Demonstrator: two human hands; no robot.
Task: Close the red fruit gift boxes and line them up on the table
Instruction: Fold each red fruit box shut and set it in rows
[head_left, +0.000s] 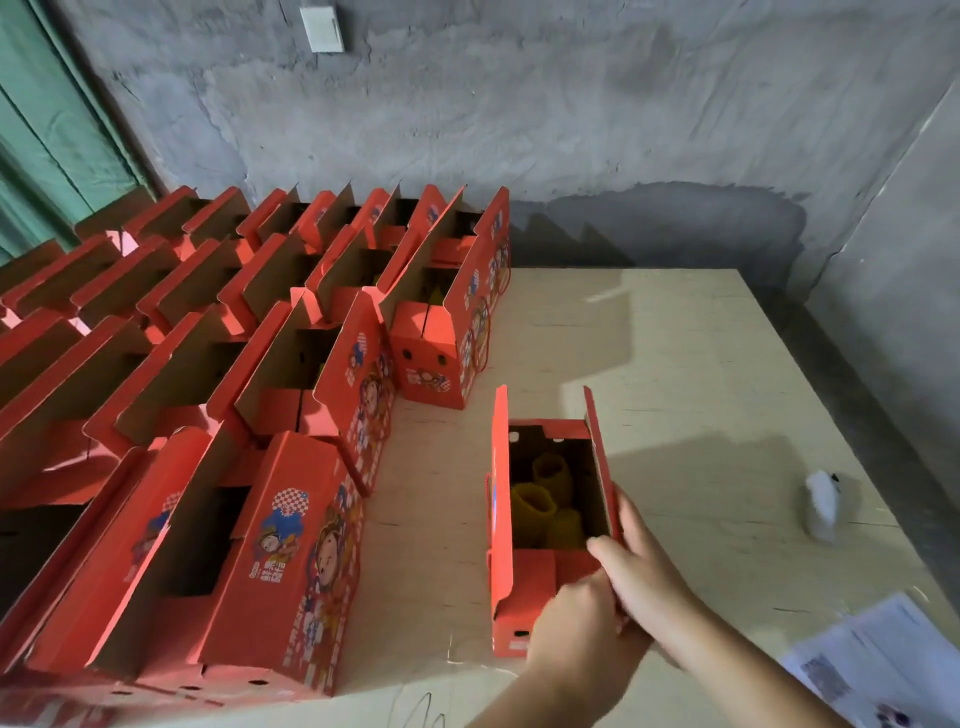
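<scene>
- Right hand (644, 566) gripped open box (550, 519)'s right flap; left hand (576, 618) curled on its near end flap.
- Box stood alone on table (701, 364), yellow foam nets (545, 499) inside.
- Rows of open red boxes (208, 338) left; white object (823, 504), papers (883, 660) right.

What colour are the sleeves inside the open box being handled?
Yellow sleeves, seen in the head view.

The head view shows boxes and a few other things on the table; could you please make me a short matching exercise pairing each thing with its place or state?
Things:
1. lone red box
2. yellow foam sleeves
3. white object
4. printed paper

Descriptions:
A. inside the open box
B. at the near right table edge
C. standing apart, flaps up, held by both hands
D. alone, right of the lone box

Pairs: 1-C, 2-A, 3-D, 4-B
</scene>
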